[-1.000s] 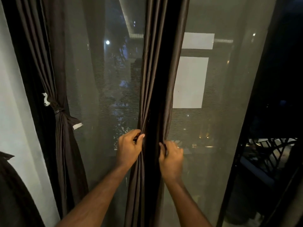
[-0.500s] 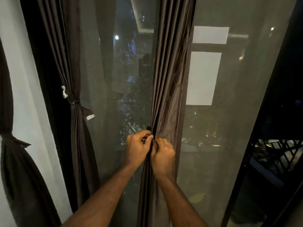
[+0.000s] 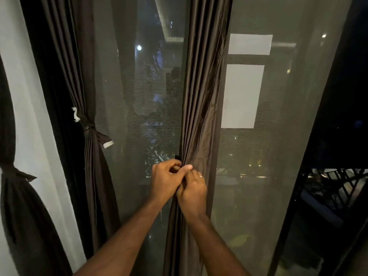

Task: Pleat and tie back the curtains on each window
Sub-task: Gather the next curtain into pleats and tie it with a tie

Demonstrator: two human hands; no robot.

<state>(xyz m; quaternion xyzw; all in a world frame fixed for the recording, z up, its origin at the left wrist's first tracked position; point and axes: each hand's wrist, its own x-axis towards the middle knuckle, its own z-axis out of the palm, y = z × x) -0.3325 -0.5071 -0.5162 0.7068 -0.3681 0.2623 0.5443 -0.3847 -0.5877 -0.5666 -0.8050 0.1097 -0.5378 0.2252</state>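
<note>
Head view: a dark brown, pleated fabric curtain (image 3: 201, 100) hangs down the middle of the frame in front of a sheer grey mesh screen (image 3: 278, 136) over the night-dark window glass. Both hands meet on this curtain, low in the frame. The left hand (image 3: 166, 181) curls its fingers round the gathered pleats from the left, thumb stretched across the front of the folds. The right hand (image 3: 194, 191), with a ring on one finger, sits just below and to the right, touching the left hand, its fingers pinching the same bunched fabric. A small dark piece (image 3: 177, 157) pokes out just above the left hand; what it is cannot be told. Above the hands the pleats run tight and straight on the left side and looser on the right. Further left, a second dark brown curtain (image 3: 87, 92) is already gathered and bound with a tie-back with white ends (image 3: 93, 132). At the far left edge a third dark curtain (image 3: 18, 196) is also cinched, against a white wall strip (image 3: 35, 116). A black window frame (image 3: 326, 108) slants down the right side.
</note>
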